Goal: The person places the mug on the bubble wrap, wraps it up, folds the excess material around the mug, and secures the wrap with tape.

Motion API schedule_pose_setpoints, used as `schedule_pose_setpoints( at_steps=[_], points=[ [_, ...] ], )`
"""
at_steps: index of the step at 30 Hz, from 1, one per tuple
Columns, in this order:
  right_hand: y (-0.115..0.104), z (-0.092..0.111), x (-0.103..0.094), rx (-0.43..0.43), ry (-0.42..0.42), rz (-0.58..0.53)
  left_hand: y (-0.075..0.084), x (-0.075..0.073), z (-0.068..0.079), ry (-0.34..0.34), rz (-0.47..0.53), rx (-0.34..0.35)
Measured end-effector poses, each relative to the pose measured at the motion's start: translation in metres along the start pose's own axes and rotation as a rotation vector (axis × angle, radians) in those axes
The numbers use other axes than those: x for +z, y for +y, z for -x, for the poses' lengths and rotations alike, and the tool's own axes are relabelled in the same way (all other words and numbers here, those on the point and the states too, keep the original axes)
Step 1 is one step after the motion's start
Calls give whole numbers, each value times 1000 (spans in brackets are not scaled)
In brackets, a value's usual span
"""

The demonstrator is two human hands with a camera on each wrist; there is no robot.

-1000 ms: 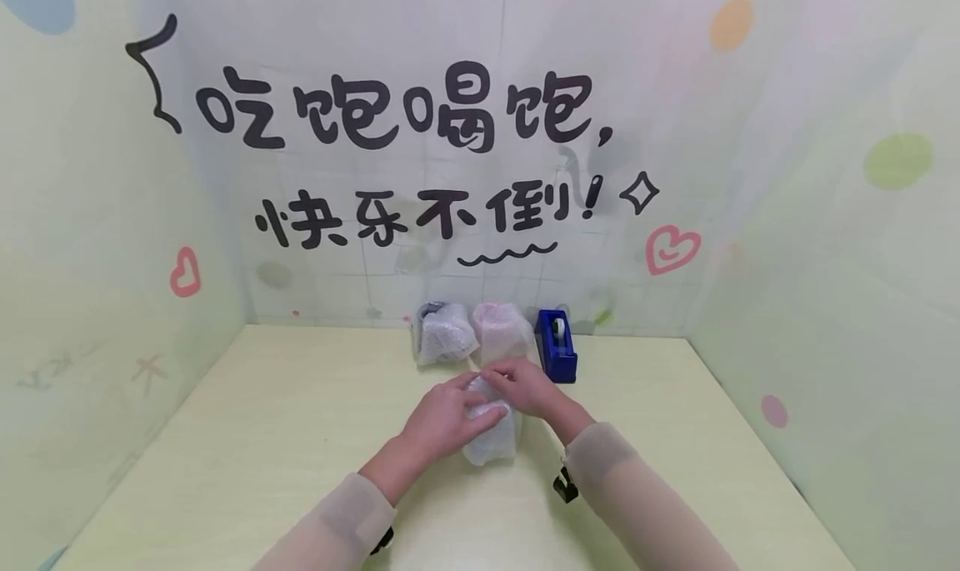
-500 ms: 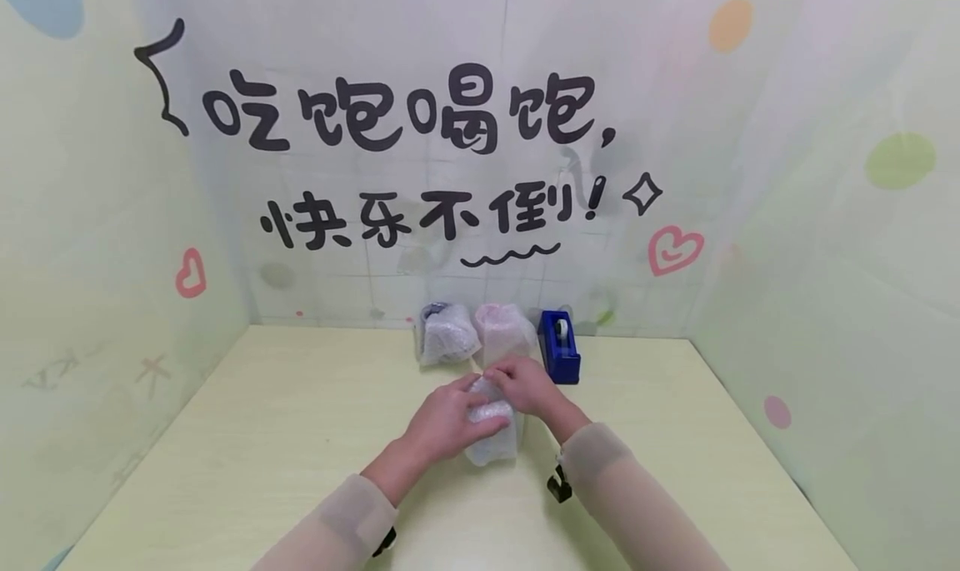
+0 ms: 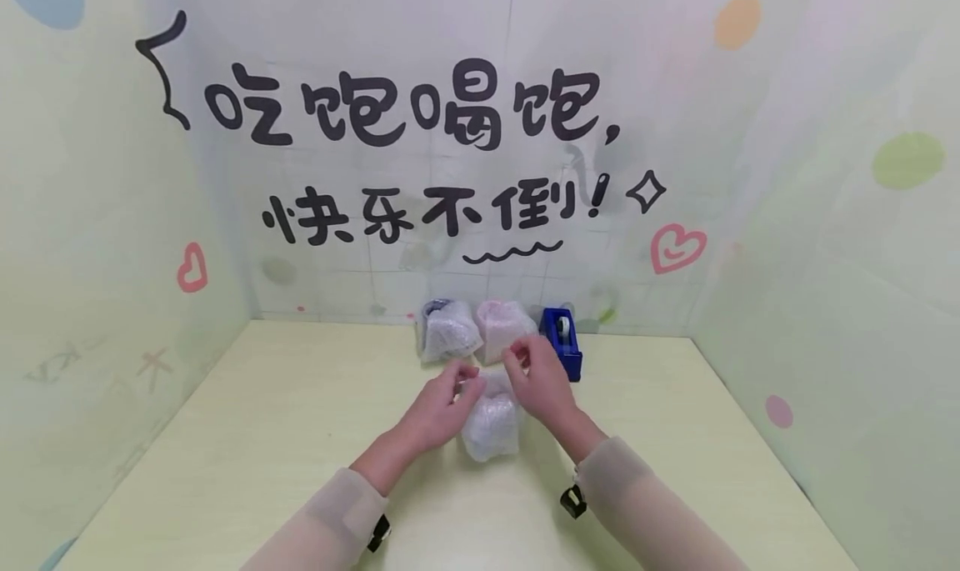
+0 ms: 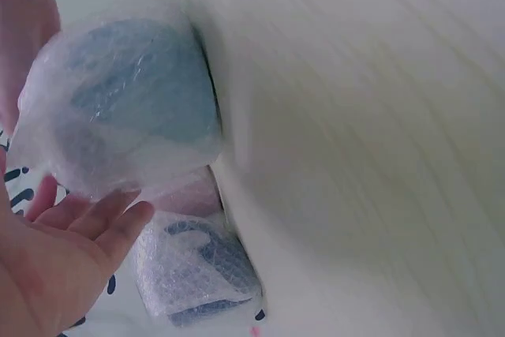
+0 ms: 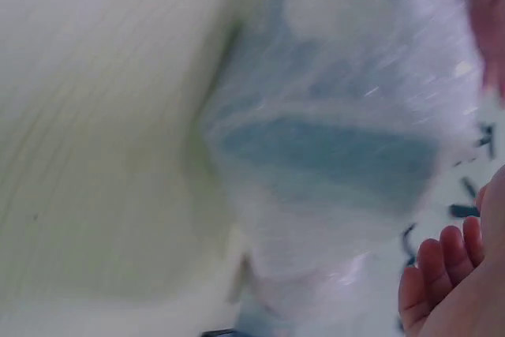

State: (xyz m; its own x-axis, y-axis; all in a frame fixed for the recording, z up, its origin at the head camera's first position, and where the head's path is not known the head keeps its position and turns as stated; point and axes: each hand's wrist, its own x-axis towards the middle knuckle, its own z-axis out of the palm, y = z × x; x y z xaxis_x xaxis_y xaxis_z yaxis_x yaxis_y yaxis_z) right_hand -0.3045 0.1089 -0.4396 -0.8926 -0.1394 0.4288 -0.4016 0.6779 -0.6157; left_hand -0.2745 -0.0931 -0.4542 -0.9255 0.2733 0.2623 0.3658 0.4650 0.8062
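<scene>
A blue mug in bubble wrap (image 3: 491,431) stands on the table in front of me. Its blue body shows through the cloudy film in the left wrist view, and a rounded handle shows in the right wrist view. My left hand (image 3: 438,408) is at the wrap's left side, fingers loosely bent, fingertips close to its upper edge. To the right, my right hand (image 3: 546,388) is raised beside the wrap with softly curled fingers and nothing in them. In the right wrist view, its fingers (image 5: 434,270) lie apart from the wrapped mug.
Behind stand two more bubble-wrapped bundles, one dark blue (image 3: 450,333) and one pink (image 3: 504,329). A blue tape dispenser (image 3: 567,356) sits at their right, near the back wall. Printed walls enclose the pale table (image 3: 300,446) on three sides.
Both hands have come off the top of the wrapped mug and moved apart. The right hand has let go of the wrap and shifted right; the left thumb no longer lies across it.
</scene>
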Motion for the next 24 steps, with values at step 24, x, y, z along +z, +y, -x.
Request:
schedule_pose_setpoints(
  at_steps=[24],
  points=[
    [-14, 52, -34, 90, -343, 277, -7, -16, 9, 25, 76, -215]
  ],
)
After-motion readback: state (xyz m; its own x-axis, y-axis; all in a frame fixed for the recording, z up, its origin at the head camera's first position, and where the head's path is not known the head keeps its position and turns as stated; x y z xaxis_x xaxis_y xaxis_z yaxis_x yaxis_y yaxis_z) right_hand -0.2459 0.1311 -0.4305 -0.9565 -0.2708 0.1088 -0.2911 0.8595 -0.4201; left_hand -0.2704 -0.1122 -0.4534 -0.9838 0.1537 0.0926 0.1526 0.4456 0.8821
